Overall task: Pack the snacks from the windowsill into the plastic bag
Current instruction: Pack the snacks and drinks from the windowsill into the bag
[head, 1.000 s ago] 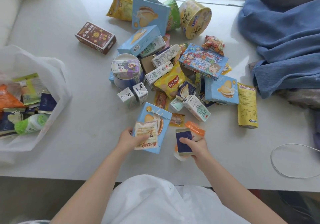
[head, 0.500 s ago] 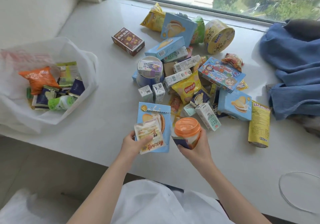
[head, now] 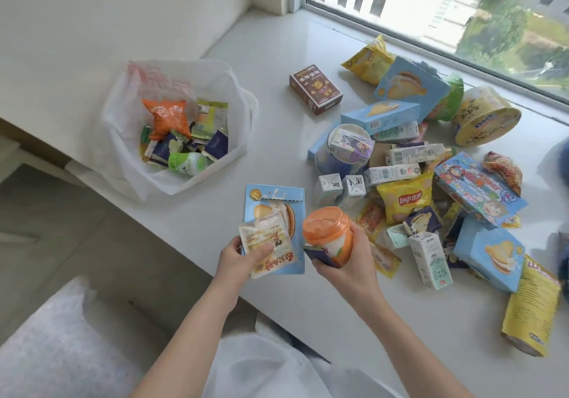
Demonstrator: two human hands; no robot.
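Hands (head: 237, 257) (head: 345, 262) now lifted off the windowsill (head: 277, 59), left grip clamping box (head: 274, 200) and sachet (head: 268, 243), right clamping cup (head: 326, 237); we bag (head: 123, 114) next.

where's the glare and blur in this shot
Head view: daylight from the window washes out the buildings outside and puts a soft sheen on the windowsill; wide-angle bending curves the sill edge; print on the snack pile is soft, and both hands look slightly smeared.

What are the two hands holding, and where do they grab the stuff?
The left hand pinches a blue box and pale packet at their lower left edges. The right hand grips an orange-lidded cup and dark packet round the cup's side.
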